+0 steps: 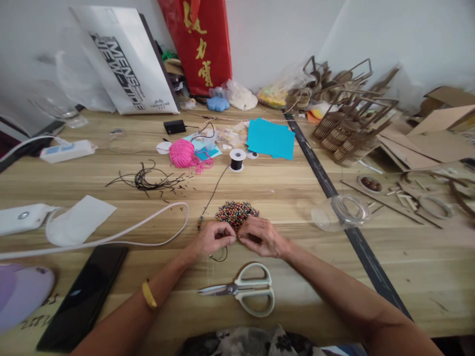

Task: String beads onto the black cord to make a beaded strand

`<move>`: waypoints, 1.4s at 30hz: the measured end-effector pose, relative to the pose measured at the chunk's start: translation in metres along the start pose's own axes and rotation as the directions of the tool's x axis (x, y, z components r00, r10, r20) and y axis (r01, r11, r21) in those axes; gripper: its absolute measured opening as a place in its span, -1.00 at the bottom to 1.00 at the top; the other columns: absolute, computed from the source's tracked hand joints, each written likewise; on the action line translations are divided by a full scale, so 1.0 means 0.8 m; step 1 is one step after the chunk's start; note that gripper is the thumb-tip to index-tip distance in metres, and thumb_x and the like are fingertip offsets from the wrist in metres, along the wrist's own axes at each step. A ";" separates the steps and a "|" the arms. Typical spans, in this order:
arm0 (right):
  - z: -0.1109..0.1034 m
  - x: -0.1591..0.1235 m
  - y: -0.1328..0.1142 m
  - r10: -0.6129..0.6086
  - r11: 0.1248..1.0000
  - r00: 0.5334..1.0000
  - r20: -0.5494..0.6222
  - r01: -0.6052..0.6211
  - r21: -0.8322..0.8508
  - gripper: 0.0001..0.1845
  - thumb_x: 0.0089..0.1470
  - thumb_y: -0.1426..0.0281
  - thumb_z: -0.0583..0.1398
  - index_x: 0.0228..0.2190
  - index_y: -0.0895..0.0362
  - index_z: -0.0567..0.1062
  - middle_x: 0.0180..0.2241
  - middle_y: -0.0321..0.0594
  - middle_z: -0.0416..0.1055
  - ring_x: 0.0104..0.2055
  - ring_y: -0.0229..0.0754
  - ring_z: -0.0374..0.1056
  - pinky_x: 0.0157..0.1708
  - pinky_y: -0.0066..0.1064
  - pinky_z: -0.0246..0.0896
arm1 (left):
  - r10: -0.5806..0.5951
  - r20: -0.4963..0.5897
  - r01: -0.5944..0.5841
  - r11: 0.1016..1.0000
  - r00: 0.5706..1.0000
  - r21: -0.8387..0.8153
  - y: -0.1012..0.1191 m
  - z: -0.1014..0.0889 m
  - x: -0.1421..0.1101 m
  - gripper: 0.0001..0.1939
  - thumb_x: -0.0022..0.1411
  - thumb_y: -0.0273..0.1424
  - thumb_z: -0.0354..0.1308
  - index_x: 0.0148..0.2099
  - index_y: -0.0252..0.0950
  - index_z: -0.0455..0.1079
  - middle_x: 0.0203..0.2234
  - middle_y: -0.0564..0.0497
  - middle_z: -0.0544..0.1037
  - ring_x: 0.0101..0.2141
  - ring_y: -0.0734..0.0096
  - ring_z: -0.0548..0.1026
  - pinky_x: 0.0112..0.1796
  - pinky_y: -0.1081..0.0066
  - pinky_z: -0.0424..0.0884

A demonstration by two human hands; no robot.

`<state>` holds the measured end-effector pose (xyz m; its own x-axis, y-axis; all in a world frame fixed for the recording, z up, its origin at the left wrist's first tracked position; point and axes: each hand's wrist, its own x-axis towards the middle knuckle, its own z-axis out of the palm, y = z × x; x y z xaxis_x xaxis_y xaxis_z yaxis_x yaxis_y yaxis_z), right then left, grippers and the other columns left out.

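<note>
My left hand (214,238) is closed in a pinch at the near edge of a heap of small multicoloured beads (235,213). Thin black cord (216,187) runs from a white spool (237,160) down to this hand, with a few beads threaded beside it. A short loop of the cord shows below the fingers. My right hand (262,238) is also pinched, its fingertips almost meeting the left ones; whatever sits between them is too small to tell. Scissors with pale handles (255,289) lie on the table just below both hands.
Cut black cords (144,179), pink yarn (181,153) and blue sheets (270,138) lie farther back. A black phone (85,296) and white cable (148,221) are at left. To the right are a clear plastic cup (326,215), small woven baskets (345,131) and cardboard (426,138).
</note>
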<state>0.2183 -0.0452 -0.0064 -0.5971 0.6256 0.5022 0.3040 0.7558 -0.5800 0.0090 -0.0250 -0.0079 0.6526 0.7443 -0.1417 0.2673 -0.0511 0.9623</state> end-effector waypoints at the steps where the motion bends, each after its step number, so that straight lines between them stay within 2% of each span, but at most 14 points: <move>1: 0.000 0.000 0.000 -0.001 1.000 1.000 0.002 0.001 0.001 -0.95 0.15 0.46 0.14 -0.33 0.18 0.41 -0.42 -0.16 0.42 -0.36 -0.24 0.30 -0.33 -0.39 0.22 | -0.001 -0.001 0.001 1.000 1.000 -0.001 0.001 0.000 0.000 -0.86 0.10 -0.39 0.14 -0.39 -0.40 0.38 -0.60 0.07 0.39 -0.54 0.56 0.32 -0.51 0.56 0.22; 18: -0.001 0.001 0.000 -0.015 1.000 0.999 0.037 0.015 -0.001 -0.93 0.18 0.44 0.13 -0.30 0.17 0.41 -0.39 -0.13 0.43 -0.31 -0.22 0.34 -0.30 -0.39 0.25 | -0.004 -0.006 0.005 1.000 1.000 0.022 0.009 0.002 -0.002 -0.86 0.10 -0.39 0.15 -0.40 -0.38 0.40 -0.61 0.10 0.36 -0.56 0.58 0.26 -0.53 0.58 0.17; 27: -0.002 0.001 0.000 0.002 1.000 1.000 0.017 -0.002 0.005 -0.89 0.17 0.39 0.15 -0.32 0.19 0.42 -0.41 -0.14 0.43 -0.33 -0.23 0.33 -0.32 -0.40 0.26 | -0.032 -0.006 0.032 0.999 0.999 0.025 0.011 0.002 -0.002 -0.86 0.09 -0.38 0.15 -0.40 -0.39 0.41 -0.62 0.11 0.34 -0.57 0.58 0.24 -0.53 0.57 0.16; 42: 0.000 -0.001 0.000 -0.017 1.000 0.999 0.031 0.017 -0.006 -0.95 0.16 0.46 0.13 -0.31 0.17 0.41 -0.40 -0.15 0.43 -0.33 -0.23 0.32 -0.31 -0.39 0.24 | -0.017 -0.012 0.018 1.000 1.000 0.021 0.007 0.003 -0.001 -0.83 0.10 -0.34 0.16 -0.39 -0.38 0.42 -0.59 0.08 0.38 -0.54 0.56 0.27 -0.50 0.55 0.18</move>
<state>0.2192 -0.0458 -0.0068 -0.6246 0.6065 0.4920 0.2986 0.7675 -0.5672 0.0113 -0.0275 -0.0026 0.6392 0.7531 -0.1555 0.2935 -0.0520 0.9546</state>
